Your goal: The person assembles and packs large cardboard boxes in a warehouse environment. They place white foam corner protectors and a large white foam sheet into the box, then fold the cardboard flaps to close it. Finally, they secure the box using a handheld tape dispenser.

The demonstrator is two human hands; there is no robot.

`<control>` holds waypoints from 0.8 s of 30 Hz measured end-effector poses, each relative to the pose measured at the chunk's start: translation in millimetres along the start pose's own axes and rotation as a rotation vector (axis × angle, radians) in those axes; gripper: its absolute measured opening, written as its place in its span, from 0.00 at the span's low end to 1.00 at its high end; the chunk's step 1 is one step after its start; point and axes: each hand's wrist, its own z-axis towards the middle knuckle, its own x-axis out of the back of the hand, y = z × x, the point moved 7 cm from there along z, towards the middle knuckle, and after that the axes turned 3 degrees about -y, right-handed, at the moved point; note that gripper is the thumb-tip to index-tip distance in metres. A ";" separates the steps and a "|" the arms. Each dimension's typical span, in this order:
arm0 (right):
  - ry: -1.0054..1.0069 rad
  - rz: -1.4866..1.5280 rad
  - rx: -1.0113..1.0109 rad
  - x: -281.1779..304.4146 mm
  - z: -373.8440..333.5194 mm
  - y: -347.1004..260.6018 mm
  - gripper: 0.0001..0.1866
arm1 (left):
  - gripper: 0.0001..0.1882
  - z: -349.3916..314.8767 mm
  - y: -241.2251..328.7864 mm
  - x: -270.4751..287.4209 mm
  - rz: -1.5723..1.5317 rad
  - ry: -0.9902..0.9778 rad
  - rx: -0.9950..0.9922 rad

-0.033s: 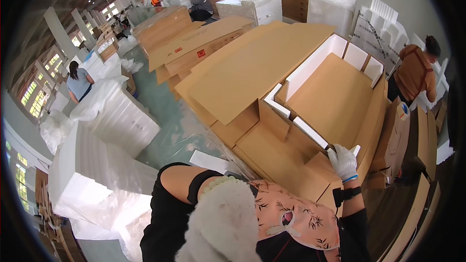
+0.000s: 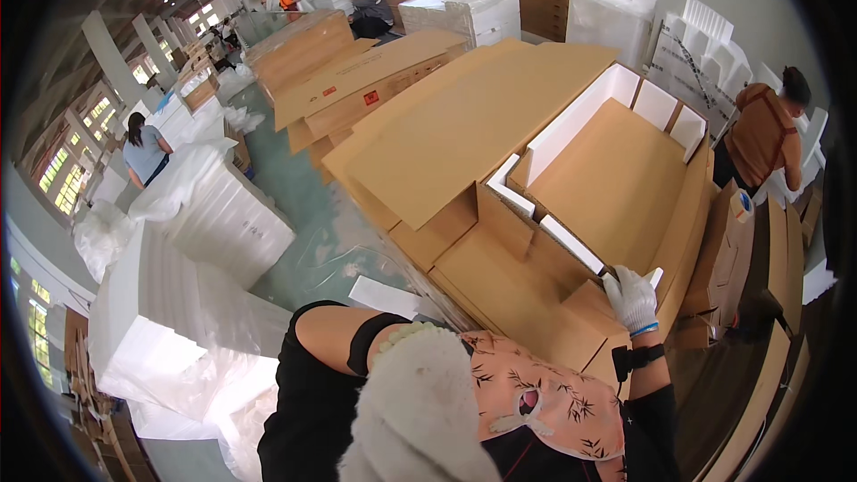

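Observation:
A long open carton (image 2: 616, 183) lies on stacked cardboard, with white foam strips (image 2: 571, 245) along the inside of its walls and a brown cardboard sheet inside. At its near corner my right hand (image 2: 632, 300), in a white glove with a blue cuff edge, has its fingers bent over the carton's edge and the foam there. My left hand (image 2: 418, 415), also in a white glove, is raised close in front of my chest, its arm bent. That hand's fingers are hidden, and nothing shows in it.
Flat cardboard sheets (image 2: 446, 143) lie left of the carton. Plastic-wrapped white foam stacks (image 2: 178, 303) stand at the left, beyond a green floor (image 2: 312, 232). A person (image 2: 763, 138) works at the right, near a folded carton (image 2: 719, 259); another person (image 2: 145, 150) is at the left.
My left hand has shifted slightly to the right and down. My right hand stays at the carton's corner.

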 end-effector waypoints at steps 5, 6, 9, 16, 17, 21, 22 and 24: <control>-0.014 0.010 0.048 1.6 2.4 -6.6 0.11 | 0.12 -48.3 -35.4 -22.6 -0.114 -0.581 0.443; -0.019 -0.001 0.045 2.3 2.8 -6.9 0.11 | 0.13 -64.9 -44.6 -22.0 0.033 -0.612 0.578; -0.044 0.007 0.021 0.4 0.3 -0.1 0.12 | 0.17 -162.4 -57.4 5.6 0.253 -0.759 0.964; -0.097 0.041 -0.026 -9.4 -1.5 1.9 0.15 | 0.23 -376.3 115.7 150.6 0.402 -1.492 2.058; -0.108 0.062 -0.031 -10.1 -0.6 -0.9 0.15 | 0.23 -405.1 161.3 173.5 0.369 -1.566 2.171; -0.147 0.023 -0.103 -5.6 -2.4 -0.1 0.15 | 0.24 -433.2 268.2 223.6 0.294 -1.593 2.513; -0.151 -0.028 -0.111 -6.4 -2.5 -0.2 0.15 | 0.26 -444.9 299.8 239.8 0.297 -1.573 2.590; -0.177 0.001 -0.085 -32.1 4.4 -9.7 0.15 | 0.29 -452.7 419.4 342.4 0.419 -1.705 2.637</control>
